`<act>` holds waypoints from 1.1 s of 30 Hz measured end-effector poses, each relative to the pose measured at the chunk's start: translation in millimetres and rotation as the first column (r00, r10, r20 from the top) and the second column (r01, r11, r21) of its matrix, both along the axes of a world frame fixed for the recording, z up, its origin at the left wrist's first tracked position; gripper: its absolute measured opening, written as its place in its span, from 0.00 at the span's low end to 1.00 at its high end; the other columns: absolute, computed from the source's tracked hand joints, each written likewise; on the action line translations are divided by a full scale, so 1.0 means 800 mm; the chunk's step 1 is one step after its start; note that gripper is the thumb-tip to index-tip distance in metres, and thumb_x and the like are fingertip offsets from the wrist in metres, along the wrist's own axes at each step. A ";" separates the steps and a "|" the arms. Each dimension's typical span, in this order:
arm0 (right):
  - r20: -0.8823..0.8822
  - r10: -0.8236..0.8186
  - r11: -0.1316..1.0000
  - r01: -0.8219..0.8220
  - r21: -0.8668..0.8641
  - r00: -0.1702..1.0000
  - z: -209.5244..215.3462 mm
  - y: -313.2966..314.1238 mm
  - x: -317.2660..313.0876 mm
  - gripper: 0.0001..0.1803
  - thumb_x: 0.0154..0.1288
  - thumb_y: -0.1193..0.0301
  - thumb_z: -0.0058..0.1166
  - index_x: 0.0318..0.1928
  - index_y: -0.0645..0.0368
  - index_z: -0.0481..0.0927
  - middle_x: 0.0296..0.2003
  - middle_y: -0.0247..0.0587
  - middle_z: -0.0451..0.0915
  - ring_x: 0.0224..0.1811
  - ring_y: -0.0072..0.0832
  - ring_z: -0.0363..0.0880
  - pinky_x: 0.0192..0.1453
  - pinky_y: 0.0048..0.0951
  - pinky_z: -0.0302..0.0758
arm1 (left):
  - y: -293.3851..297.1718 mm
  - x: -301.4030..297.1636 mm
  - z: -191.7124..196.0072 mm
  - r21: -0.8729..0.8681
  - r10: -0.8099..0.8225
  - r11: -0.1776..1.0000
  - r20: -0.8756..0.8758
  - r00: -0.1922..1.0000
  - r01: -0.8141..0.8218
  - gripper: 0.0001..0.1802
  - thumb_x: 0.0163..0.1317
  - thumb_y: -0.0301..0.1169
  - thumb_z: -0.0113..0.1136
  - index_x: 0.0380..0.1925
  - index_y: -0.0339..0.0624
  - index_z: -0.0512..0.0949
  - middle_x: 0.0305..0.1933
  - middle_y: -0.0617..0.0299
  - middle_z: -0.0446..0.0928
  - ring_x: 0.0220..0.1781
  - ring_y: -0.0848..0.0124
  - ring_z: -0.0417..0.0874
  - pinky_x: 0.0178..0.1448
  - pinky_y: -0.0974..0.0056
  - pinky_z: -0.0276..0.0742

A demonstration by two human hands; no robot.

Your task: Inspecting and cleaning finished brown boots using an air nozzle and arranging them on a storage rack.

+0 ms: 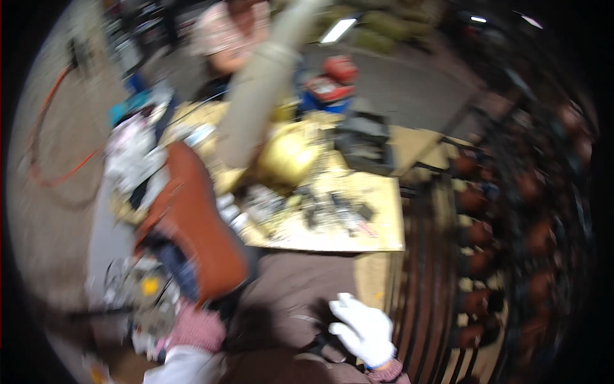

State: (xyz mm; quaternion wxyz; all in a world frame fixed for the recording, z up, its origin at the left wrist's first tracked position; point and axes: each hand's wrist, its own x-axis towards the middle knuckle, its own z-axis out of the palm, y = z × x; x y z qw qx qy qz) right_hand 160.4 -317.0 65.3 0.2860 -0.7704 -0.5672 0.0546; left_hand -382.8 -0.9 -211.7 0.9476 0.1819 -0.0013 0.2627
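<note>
A brown leather shoe (203, 230) with a dark sole is held up at the left, its blue-grey lining showing at the opening. My left hand is hidden behind or inside the shoe's near end; only its pink knitted cuff (197, 329) and pale sleeve show. The shoe rests on that hand, above the bench's left side. My right hand (364, 329), in a white glove, hovers over my brown-clad lap with fingers apart and nothing in them. The picture is smeared by motion.
A yellowish bench (320, 242) ahead carries a yellow rounded object (291, 153), a black bin (364, 144) and small clutter. A thick grey pipe (256, 96) crosses above it. Racks of brown shoes (476, 233) stand at the right. Another person (230, 35) is beyond the bench.
</note>
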 end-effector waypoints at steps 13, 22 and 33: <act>-0.058 0.143 0.990 -0.142 0.015 0.988 -0.007 0.039 0.000 0.22 0.69 0.58 0.63 0.60 0.52 0.85 0.59 0.48 0.84 0.51 0.41 0.88 0.50 0.38 0.82 | -0.027 0.388 0.213 -0.003 0.314 0.944 -0.299 0.901 -0.330 0.50 0.74 0.71 0.38 0.81 0.44 0.54 0.81 0.50 0.61 0.80 0.50 0.64 0.83 0.46 0.59; -0.133 -0.168 0.972 0.141 -0.190 0.977 -0.021 -0.017 -0.022 0.24 0.54 0.70 0.71 0.54 0.59 0.88 0.56 0.53 0.86 0.57 0.47 0.86 0.60 0.41 0.80 | -0.009 0.473 0.296 0.198 0.352 0.936 -0.545 0.761 -0.292 0.41 0.79 0.63 0.41 0.73 0.38 0.68 0.71 0.53 0.76 0.68 0.61 0.80 0.75 0.55 0.74; -0.124 -0.176 0.966 0.147 -0.211 0.977 -0.027 -0.004 -0.015 0.23 0.55 0.69 0.71 0.53 0.59 0.88 0.55 0.54 0.86 0.57 0.47 0.86 0.60 0.40 0.80 | 0.046 0.512 0.267 0.381 0.564 0.826 -0.526 0.636 -0.417 0.28 0.81 0.47 0.50 0.73 0.44 0.69 0.69 0.58 0.77 0.67 0.66 0.81 0.70 0.60 0.79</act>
